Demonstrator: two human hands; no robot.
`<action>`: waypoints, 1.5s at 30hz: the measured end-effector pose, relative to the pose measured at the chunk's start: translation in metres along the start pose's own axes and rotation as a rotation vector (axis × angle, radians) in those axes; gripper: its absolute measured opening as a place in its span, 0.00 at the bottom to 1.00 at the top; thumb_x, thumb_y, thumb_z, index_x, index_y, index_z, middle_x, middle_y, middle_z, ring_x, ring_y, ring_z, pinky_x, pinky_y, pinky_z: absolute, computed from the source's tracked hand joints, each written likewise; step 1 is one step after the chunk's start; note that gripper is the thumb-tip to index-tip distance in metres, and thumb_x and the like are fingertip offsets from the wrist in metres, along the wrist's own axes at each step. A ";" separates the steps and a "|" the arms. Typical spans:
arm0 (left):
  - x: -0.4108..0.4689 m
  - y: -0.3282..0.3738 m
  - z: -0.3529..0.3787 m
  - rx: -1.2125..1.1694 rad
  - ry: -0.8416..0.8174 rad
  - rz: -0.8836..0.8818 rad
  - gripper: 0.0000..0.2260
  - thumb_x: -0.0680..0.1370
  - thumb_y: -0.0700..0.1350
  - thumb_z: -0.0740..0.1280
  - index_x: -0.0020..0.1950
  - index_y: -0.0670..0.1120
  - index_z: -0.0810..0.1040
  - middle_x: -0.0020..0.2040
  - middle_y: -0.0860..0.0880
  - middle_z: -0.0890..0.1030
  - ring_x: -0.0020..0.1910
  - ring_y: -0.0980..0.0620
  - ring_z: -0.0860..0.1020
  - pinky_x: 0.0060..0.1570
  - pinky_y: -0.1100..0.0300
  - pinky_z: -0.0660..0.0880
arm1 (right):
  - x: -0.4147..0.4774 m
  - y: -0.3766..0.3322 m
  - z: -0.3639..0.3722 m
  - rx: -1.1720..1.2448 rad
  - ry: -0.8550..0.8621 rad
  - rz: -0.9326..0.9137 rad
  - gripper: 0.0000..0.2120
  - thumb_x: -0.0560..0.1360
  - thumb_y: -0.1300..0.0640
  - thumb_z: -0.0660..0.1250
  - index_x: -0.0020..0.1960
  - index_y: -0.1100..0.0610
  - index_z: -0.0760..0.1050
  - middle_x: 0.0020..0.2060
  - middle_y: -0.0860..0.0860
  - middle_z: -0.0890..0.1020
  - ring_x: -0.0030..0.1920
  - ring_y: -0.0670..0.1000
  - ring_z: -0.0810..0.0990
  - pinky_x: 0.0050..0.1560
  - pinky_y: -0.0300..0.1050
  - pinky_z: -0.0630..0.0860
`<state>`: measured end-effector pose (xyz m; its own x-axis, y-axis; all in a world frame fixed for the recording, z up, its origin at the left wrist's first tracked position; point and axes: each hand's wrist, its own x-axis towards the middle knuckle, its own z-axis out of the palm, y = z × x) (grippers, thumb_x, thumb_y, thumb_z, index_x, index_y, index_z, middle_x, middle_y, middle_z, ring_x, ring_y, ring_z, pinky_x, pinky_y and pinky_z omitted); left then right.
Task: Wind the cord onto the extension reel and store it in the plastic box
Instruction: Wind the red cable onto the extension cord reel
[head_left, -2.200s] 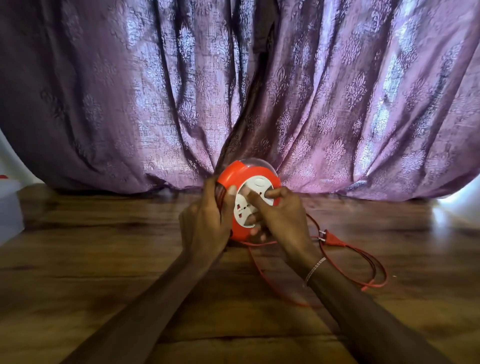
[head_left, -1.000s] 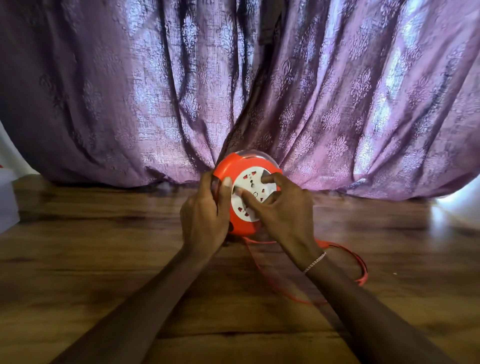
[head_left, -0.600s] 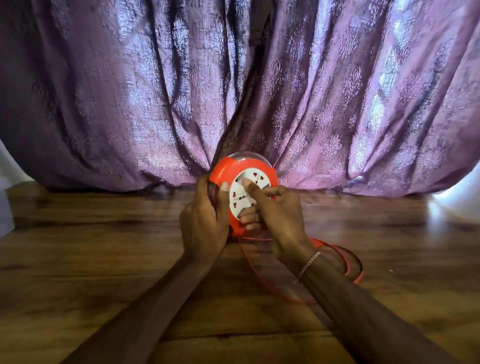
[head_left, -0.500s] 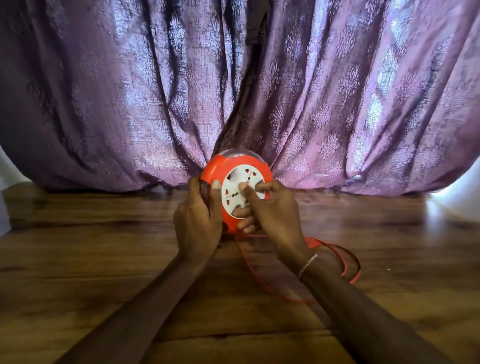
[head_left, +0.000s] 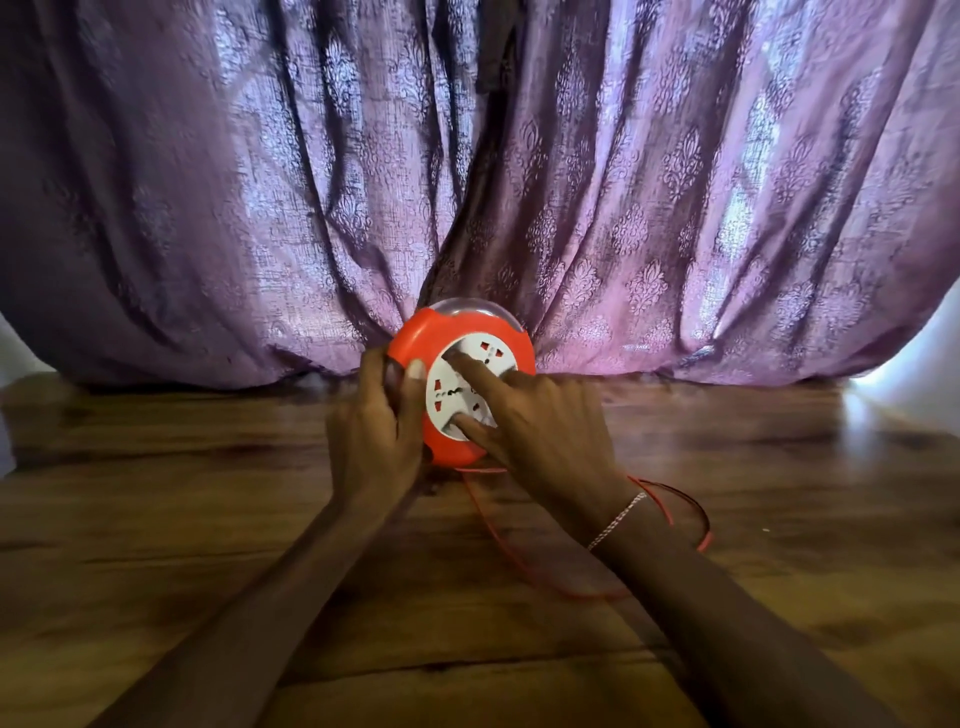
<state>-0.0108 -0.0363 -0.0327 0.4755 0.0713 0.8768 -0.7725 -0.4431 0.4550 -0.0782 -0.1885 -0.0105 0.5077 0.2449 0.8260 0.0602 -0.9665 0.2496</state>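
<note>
A round orange extension reel (head_left: 415, 343) with a white socket face (head_left: 485, 361) stands on edge on the wooden floor, just in front of the curtain. My left hand (head_left: 371, 441) grips its left rim, thumb on the orange front. My right hand (head_left: 540, 431) lies across the white face, index finger stretched over the sockets and thumb at the lower edge. A thin red cord (head_left: 498, 535) runs from under the reel toward me and loops to the right (head_left: 701, 525) behind my right wrist. The plug and the plastic box are out of sight.
A purple patterned curtain (head_left: 623, 182) hangs right behind the reel and pools on the wooden floor (head_left: 182, 493). A pale surface (head_left: 919, 374) shows at the far right edge.
My right hand keeps turning the white face, its fingers shifting from curled to stretched across it. The loose cord loop on the right has shrunk, and the plug seen earlier is gone from view.
</note>
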 end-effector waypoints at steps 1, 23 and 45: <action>0.000 0.000 0.000 0.005 -0.001 0.011 0.18 0.82 0.58 0.55 0.56 0.45 0.74 0.38 0.47 0.81 0.38 0.41 0.80 0.35 0.55 0.70 | 0.000 0.000 0.001 0.020 0.012 0.028 0.30 0.73 0.36 0.69 0.71 0.45 0.73 0.34 0.53 0.85 0.29 0.60 0.83 0.27 0.46 0.71; 0.002 0.007 0.000 -0.041 0.069 -0.081 0.18 0.83 0.59 0.54 0.53 0.46 0.73 0.37 0.48 0.79 0.38 0.41 0.79 0.36 0.51 0.71 | 0.003 0.009 -0.007 0.080 -0.018 -0.035 0.30 0.77 0.37 0.65 0.75 0.43 0.62 0.47 0.52 0.81 0.36 0.58 0.83 0.26 0.48 0.74; 0.006 0.009 0.001 -0.005 0.085 -0.114 0.18 0.82 0.59 0.54 0.52 0.45 0.73 0.38 0.46 0.80 0.38 0.39 0.80 0.35 0.53 0.67 | 0.005 0.011 -0.009 0.270 -0.013 0.093 0.26 0.76 0.36 0.69 0.69 0.47 0.72 0.57 0.48 0.80 0.45 0.54 0.84 0.34 0.50 0.79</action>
<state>-0.0141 -0.0403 -0.0232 0.5228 0.1968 0.8294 -0.7176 -0.4235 0.5529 -0.0831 -0.1973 0.0008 0.5326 0.1550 0.8321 0.2389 -0.9706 0.0279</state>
